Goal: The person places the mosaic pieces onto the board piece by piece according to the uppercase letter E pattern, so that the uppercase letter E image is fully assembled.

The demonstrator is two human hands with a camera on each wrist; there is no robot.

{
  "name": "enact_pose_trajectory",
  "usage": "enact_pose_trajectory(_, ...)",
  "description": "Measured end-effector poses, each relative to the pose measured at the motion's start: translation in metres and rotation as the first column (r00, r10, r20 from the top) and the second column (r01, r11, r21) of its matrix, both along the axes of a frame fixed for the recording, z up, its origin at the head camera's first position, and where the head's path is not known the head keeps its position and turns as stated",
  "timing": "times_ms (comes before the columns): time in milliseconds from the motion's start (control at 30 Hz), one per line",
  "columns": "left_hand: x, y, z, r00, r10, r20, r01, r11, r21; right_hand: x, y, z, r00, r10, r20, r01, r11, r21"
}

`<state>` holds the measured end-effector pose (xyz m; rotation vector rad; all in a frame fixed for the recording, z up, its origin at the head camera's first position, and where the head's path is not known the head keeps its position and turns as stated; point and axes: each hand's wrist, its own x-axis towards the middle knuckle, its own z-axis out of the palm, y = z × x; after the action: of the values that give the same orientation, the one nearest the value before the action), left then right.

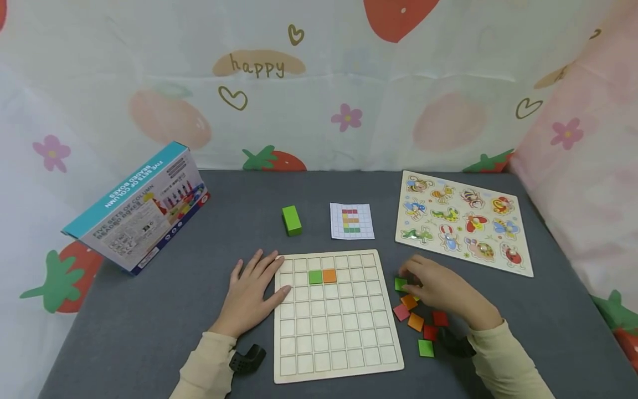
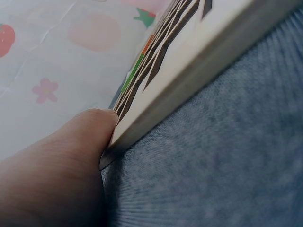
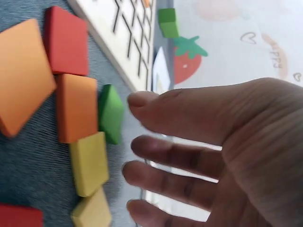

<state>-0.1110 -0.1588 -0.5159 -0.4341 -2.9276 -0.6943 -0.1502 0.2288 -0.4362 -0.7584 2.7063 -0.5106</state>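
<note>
Strawberry-print fabric (image 1: 169,33) stood behind the grey table (image 1: 239,210); white grid board (image 1: 335,322) lay mid-table, mostly bare cells. Insect puzzle board (image 1: 525,269) sat far right, bead box (image 1: 144,210) leaned at far left, both apart from the hands. Left hand (image 1: 255,299) rested at the grid board's left edge, fingers spread, thumb on the rim, gripping nothing; it looked like the main restraint, so lifting it or pushing sideways risked skewing the board. Right hand (image 1: 441,285) hung over the loose pile just right of the board, thumb apart from slightly bent fingers, nothing pinched. Black wrist camera (image 1: 456,343) sat close to the red tiles (image 1: 430,332); a low wrist swing could catch and scatter them. Pattern card (image 1: 351,221) and green block (image 1: 291,220) lay beyond the board, out of the way. Seated in adjacent second-row cells: green tile (image 1: 315,277), orange tile (image 1: 329,276). Main concern was the loose green tile (image 3: 111,113) near the right thumb, tight beside a loose orange tile (image 3: 77,109) and yellow tile (image 3: 90,163): pinching too wide could drag a neighbour along, and a thumb bump before the fingers closed could shove it away
</note>
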Motion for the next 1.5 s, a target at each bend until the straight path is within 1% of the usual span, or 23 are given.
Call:
enact_pose_trajectory(100,-0.001,0.000,-0.001,1.000,-0.004,0.002,0.004,1.000,0.001,0.001,0.001,-0.005,1.000,-0.005,0.020,0.005,1.000,0.004)
enact_pose_trajectory(200,-0.001,0.000,-0.001,1.000,-0.007,0.007,0.007,1.000,0.002,0.002,0.000,-0.008,1.000,-0.027,0.015,0.027,1.000,0.004)
enact_pose_trajectory(333,0.000,0.000,-0.001,1.000,-0.004,0.011,0.004,1.000,0.003,0.000,-0.002,-0.011,0.999,-0.051,-0.010,0.051,0.999,-0.002)
enact_pose_trajectory(600,-0.002,-0.001,0.001,1.000,-0.006,0.000,0.006,1.000,-0.002,-0.003,-0.002,-0.014,0.991,-0.039,-0.129,0.050,0.996,0.078)
enact_pose_trajectory(700,-0.002,-0.002,0.002,1.000,-0.005,0.002,0.005,1.000,-0.005,-0.003,-0.002,-0.015,0.989,-0.035,-0.142,0.048,0.995,0.085)
enact_pose_trajectory(933,-0.003,-0.004,0.003,1.000,0.001,0.003,-0.001,1.000,0.001,-0.008,-0.002,-0.016,0.987,-0.028,-0.158,0.038,0.997,0.065)
enact_pose_trajectory(1200,-0.004,-0.003,0.002,1.000,0.000,-0.009,0.000,1.000,0.002,-0.011,-0.016,-0.007,0.986,0.017,-0.169,-0.013,1.000,0.023)
enact_pose_trajectory(1300,-0.003,-0.003,0.001,1.000,-0.002,-0.008,0.002,1.000,0.004,-0.011,-0.026,-0.006,0.983,0.054,-0.175,-0.052,0.999,0.014)
enact_pose_trajectory(1400,-0.002,-0.002,0.000,1.000,-0.002,-0.005,0.002,1.000,0.001,-0.012,-0.037,-0.006,0.976,0.100,-0.195,-0.101,0.995,0.004)
enact_pose_trajectory(1500,-0.001,-0.002,0.000,1.000,-0.004,-0.003,0.004,1.000,0.004,-0.012,-0.048,-0.006,0.969,0.126,-0.212,-0.131,0.991,-0.011)
